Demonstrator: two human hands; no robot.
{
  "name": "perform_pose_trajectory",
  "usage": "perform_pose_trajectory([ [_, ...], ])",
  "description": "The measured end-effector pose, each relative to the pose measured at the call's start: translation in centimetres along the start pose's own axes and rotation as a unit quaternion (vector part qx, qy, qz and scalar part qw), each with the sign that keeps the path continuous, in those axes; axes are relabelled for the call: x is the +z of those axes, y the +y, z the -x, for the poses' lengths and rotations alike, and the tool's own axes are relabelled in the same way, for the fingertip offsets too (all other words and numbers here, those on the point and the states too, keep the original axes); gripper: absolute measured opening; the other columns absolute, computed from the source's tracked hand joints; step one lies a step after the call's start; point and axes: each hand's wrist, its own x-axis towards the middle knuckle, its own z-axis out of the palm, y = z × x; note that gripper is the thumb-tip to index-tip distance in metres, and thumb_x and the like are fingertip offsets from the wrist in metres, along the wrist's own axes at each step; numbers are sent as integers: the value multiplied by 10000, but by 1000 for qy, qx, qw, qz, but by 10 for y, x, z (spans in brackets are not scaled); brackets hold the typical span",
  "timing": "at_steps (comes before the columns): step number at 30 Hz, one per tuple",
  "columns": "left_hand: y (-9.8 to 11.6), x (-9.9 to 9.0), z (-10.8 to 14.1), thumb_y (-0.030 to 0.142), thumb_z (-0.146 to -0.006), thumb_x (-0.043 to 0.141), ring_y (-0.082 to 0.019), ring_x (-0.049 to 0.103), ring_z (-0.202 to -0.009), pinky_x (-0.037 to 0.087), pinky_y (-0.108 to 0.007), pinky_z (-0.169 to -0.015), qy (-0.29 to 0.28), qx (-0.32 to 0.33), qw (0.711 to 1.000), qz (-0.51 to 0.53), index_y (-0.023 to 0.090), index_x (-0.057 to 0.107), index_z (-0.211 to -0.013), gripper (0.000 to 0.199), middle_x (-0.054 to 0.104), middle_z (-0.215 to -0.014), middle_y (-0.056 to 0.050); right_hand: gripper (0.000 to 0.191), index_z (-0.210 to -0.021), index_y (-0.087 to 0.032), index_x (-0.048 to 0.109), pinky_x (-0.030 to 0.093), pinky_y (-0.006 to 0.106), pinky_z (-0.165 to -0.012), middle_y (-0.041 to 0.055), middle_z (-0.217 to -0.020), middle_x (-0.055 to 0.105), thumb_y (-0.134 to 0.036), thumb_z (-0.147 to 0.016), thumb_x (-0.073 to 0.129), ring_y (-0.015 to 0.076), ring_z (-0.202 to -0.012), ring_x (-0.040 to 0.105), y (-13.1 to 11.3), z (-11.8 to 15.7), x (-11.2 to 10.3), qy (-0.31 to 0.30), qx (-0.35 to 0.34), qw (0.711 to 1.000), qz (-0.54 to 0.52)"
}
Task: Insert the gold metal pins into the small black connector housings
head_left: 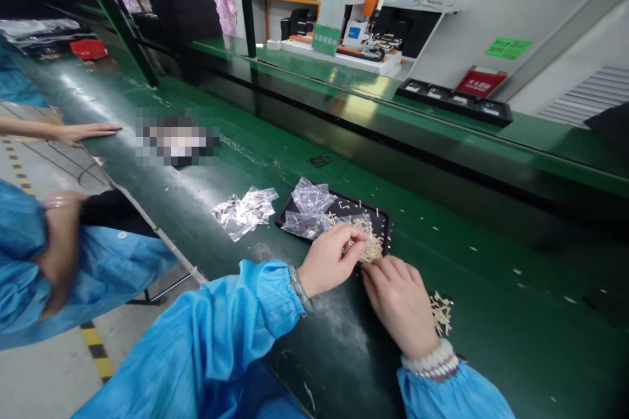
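Note:
A black tray [344, 201] on the green bench holds clear plastic bags [310, 198] at its left and a heap of small beige pieces [374, 245] at its right. Over the tray's front edge, my left hand [331, 256] has thumb and fingertips pinched beside the heap; whatever sits between them is too small to name. My right hand [399, 298] is curled at the tray's near right corner, its fingertips hidden. Another pile of beige pieces [441, 313] lies right of my right wrist. More clear bags [246, 209] lie left of the tray.
A co-worker's hand [83, 133] rests on the bench [206, 177] at the left, near a pixelated patch. Blue sleeves of a person show at lower left. Behind stand a raised ledge, a machine [344, 26] and a long black tray [455, 103]. A flat black part [321, 160] lies mid-bench.

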Motion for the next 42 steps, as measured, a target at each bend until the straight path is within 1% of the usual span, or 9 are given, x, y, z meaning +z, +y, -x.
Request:
perform_pose_trajectory([
  [4,0,0,0,182,-859,444,-129,527,-781,446,-259,-737,3,6,1000,1,170,548,-923,123,561,-888,-25,192,-848,-140,637,351,359,-769,92,-820,614,-164,-877,449,245,-888,515,-2,-2,-1,-16,3,1000,8],
  [9,-2,2,0,183,-858,443,-126,520,-762,449,-264,-738,-2,8,1000,8,172,553,-927,130,561,-894,-28,173,-829,-141,637,349,360,-775,98,-817,613,-175,-865,471,244,-882,514,-4,-2,-3,-7,7,1000,9],
  [13,-4,4,1,187,-858,443,-125,524,-764,454,-253,-714,-3,1,1000,12,170,552,-927,130,556,-896,-29,179,-831,-155,638,344,350,-759,88,-824,616,-192,-874,468,235,-869,511,-3,-2,-4,-1,16,1000,-10],
  [20,-5,5,2,177,-854,446,-123,523,-760,459,-254,-721,-16,-3,1000,10,175,547,-909,115,553,-895,-28,182,-812,-159,634,338,349,-744,80,-801,606,-203,-877,469,229,-848,506,-2,-3,-5,-7,24,999,-29],
  [26,-5,6,1,189,-859,447,-119,522,-738,456,-257,-715,-17,-10,1000,6,177,541,-913,110,555,-897,-24,160,-843,-157,630,337,355,-764,86,-817,600,-246,-865,499,235,-866,501,-3,-2,-5,-12,20,999,-36],
  [31,-6,5,1,186,-857,449,-120,521,-735,449,-265,-725,-19,-2,1000,3,174,541,-905,104,551,-889,-22,160,-854,-158,636,331,348,-748,81,-818,609,-217,-868,488,228,-856,504,-1,-2,-6,-8,19,999,-38],
  [36,-6,5,1,179,-851,452,-125,525,-741,452,-274,-735,-20,-9,1000,3,174,545,-917,115,555,-896,-25,220,-852,-163,640,341,335,-717,81,-838,632,-175,-888,424,218,-839,516,5,-2,-14,15,30,998,-49],
  [39,-6,5,1,185,-849,456,-128,526,-746,454,-275,-734,-19,-12,1000,-2,176,547,-921,116,553,-884,-25,244,-848,-162,642,354,327,-696,83,-856,639,-204,-898,407,213,-831,525,13,2,-20,39,54,995,-70],
  [42,-6,5,1,191,-850,457,-126,527,-745,456,-266,-725,-22,-15,1000,-6,176,547,-917,113,550,-878,-23,257,-872,-169,641,357,324,-691,80,-857,634,-244,-907,398,208,-825,530,26,12,-25,52,80,992,-78],
])
